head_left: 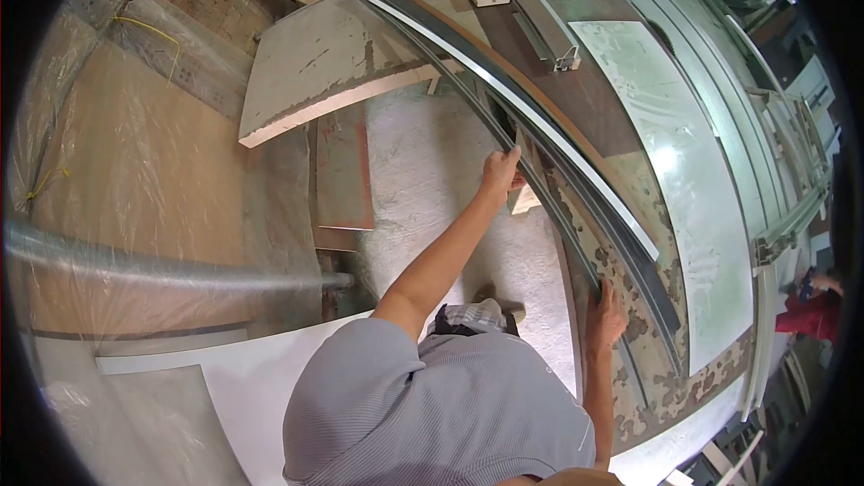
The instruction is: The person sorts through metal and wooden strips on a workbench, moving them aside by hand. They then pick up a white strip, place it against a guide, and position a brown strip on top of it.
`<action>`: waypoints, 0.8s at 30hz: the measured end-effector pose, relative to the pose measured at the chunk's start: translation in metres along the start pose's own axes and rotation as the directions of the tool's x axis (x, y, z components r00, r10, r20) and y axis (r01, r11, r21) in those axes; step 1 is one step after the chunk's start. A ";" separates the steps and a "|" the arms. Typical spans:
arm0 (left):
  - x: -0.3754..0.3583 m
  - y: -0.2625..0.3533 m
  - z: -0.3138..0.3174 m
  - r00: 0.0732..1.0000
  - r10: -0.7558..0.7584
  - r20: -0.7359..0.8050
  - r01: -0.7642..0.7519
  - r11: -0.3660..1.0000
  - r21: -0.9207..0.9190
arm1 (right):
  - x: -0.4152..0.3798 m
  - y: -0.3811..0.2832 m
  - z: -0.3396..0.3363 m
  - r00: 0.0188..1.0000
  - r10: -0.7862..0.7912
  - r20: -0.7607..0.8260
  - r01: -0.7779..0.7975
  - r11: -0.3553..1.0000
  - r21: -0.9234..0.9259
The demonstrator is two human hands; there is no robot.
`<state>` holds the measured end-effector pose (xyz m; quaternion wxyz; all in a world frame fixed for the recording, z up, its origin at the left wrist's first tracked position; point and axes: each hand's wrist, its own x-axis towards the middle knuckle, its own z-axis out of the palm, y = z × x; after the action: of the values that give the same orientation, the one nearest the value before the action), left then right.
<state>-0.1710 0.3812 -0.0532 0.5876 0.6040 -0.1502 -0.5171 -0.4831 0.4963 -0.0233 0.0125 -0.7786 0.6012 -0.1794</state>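
Note:
A long, thin dark metal strip (562, 227) runs along the near edge of the workbench and looks bowed through the wide lens. My left hand (500, 173) is closed around it near the middle, thumb on top. Farther right, my right hand (607, 317) grips the same strip, its fingers partly hidden. Just beyond lie more long profiles: a white-faced strip (549, 128) and a dark grey one (621, 247) close beside it. Part of the bench's stained, patchy surface (661, 409) shows near my right hand.
A pale panel (328, 58) with a thick edge is at the bench's left end. Plastic-wrapped boards (144, 180) and a wrapped tube (180, 261) stand left. Across the bench lie a white sheet (688, 171) and metal rails (720, 99). A person in red (810, 315) is far right.

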 end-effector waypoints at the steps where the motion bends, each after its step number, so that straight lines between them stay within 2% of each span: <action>1: -0.008 0.002 -0.005 0.997 0.014 0.074 -0.015 1.000 0.004 | -0.001 -0.001 -0.018 0.990 0.040 0.132 -0.051 0.995 0.081; 2: -0.015 0.007 -0.011 0.997 0.016 0.077 -0.016 1.000 0.006 | -0.002 -0.004 -0.032 0.963 0.073 0.258 -0.115 0.981 0.154; 4: -0.025 0.011 -0.024 0.987 -0.161 0.008 0.161 0.977 -0.137 | -0.011 -0.001 -0.049 0.967 0.047 0.252 -0.087 0.985 0.150; 5: -0.021 0.012 -0.031 0.987 -0.162 0.011 0.162 0.977 -0.140 | -0.017 0.002 -0.055 0.955 0.058 0.290 -0.107 0.982 0.156; 7: -0.009 0.012 -0.046 0.986 -0.089 -0.143 0.035 0.940 -0.339 | -0.032 0.010 -0.068 0.942 0.062 0.329 -0.120 0.980 0.159; 8: -0.003 0.014 -0.051 0.985 -0.088 -0.146 0.033 0.939 -0.342 | -0.041 0.015 -0.074 0.934 0.071 0.350 -0.139 0.974 0.176; 10: 0.003 0.022 -0.061 0.992 -0.103 -0.068 0.048 0.828 -0.558 | -0.063 0.023 -0.085 0.925 0.080 0.372 -0.163 0.967 0.196; 11: 0.003 0.023 -0.065 0.992 -0.102 -0.071 0.045 0.829 -0.557 | -0.075 0.028 -0.090 0.910 0.088 0.405 -0.180 0.964 0.195; 13: -0.002 0.024 -0.070 0.998 -0.029 0.060 0.057 0.846 -0.530 | -0.096 0.033 -0.100 0.895 0.092 0.436 -0.194 0.962 0.194; 15: -0.015 0.020 -0.069 0.996 -0.061 0.068 0.088 0.828 -0.553 | -0.120 0.032 -0.109 0.874 0.146 0.464 -0.249 0.954 0.168; 18: -0.049 0.013 -0.062 0.993 -0.098 0.063 0.117 0.817 -0.565 | -0.159 0.048 -0.104 0.913 0.107 0.393 -0.203 0.957 0.210; 19: -0.062 0.008 -0.060 0.993 -0.112 0.046 0.119 0.823 -0.556 | -0.166 0.051 -0.110 0.896 0.122 0.428 -0.240 0.943 0.232; 24: -0.125 -0.025 -0.038 0.993 -0.111 0.048 0.120 0.853 -0.509 | -0.231 0.108 -0.117 0.929 0.104 0.354 -0.211 0.937 0.277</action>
<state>-0.2041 0.5075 -0.0277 0.6932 0.4304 0.0235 -0.5776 -0.6673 0.7066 -0.0003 0.2511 -0.7345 0.6157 -0.1353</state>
